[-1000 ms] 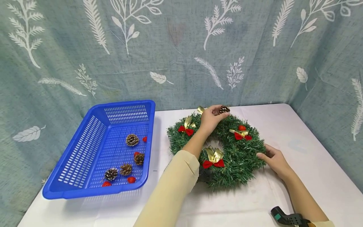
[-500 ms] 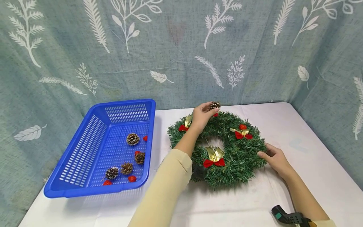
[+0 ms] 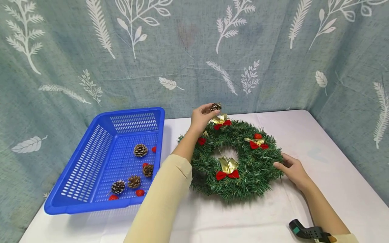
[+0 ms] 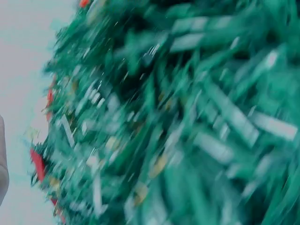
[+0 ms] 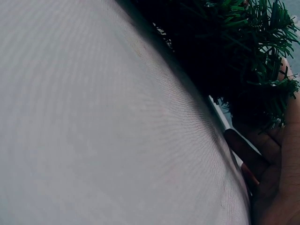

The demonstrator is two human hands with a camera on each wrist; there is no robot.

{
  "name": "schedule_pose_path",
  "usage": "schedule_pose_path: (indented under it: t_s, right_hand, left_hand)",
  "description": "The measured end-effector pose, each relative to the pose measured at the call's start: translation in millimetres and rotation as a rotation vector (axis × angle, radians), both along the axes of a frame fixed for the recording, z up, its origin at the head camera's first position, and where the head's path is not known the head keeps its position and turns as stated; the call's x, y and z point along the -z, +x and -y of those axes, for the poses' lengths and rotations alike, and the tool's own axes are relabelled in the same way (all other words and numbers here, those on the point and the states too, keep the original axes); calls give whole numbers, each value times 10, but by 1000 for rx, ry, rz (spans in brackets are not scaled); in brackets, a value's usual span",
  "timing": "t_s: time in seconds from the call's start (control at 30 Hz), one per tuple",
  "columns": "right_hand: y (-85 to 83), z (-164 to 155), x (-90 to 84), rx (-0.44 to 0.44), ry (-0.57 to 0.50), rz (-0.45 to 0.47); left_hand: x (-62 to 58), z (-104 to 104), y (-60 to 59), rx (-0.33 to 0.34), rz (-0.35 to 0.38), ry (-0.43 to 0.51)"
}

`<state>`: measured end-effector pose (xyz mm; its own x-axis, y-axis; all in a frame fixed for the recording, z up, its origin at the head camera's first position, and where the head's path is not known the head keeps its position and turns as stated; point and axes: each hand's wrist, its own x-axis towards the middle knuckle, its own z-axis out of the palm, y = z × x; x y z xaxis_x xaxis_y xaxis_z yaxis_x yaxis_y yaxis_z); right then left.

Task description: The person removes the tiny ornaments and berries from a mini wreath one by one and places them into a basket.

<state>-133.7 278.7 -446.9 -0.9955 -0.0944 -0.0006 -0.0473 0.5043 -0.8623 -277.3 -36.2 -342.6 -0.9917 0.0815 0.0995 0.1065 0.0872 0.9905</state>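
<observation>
My left hand (image 3: 200,118) pinches a brown pine cone (image 3: 215,107) above the back left of a green wreath (image 3: 258,173) lying on the table. Gold-and-red bows decorate the wreath, including one at the front (image 3: 228,168) and one at the back (image 3: 222,122). A red strawberry-like piece (image 3: 257,136) sits by the bow on the right. At the wreath's right edge, my right hand (image 3: 294,171) grips it, thumb on top. The right wrist view shows the other fingers (image 5: 248,152) low beside the wreath's underside. Blurred greenery (image 4: 164,117) fills most of the left wrist view.
A blue plastic basket (image 3: 103,203) stands on the left of the white-covered table (image 3: 225,222). Inside are several pine cones (image 3: 140,150) and several red pieces (image 3: 139,192). A patterned curtain (image 3: 182,67) hangs behind the table and along its sides.
My left hand has moved left with the pine cone, from over the wreath's back to its back left, uncovering the back bow. My right hand keeps its place at the right edge.
</observation>
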Motion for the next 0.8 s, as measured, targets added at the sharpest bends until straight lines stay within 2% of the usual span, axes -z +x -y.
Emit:
schedule_pose_path:
  t_s: [0.17, 0.33, 0.5, 0.7, 0.8]
  right_hand:
    - [5, -1, 8, 9, 33, -30]
    - [-2, -9, 21, 13, 19, -59]
    - [-10, -3, 26, 19, 21, -29]
    - [-15, -2, 21, 9, -34, 17]
    - [-25, -1, 23, 13, -6, 12]
  left_hand:
    - [-57, 161, -55, -13, 13, -10]
    - [-82, 300, -77, -10, 25, -3]
    - [-106, 435, -68, -12, 55, -12]
    - [-195, 580, -72, -49, 37, -2]
    - [-241, 658, -63, -63, 30, -4]
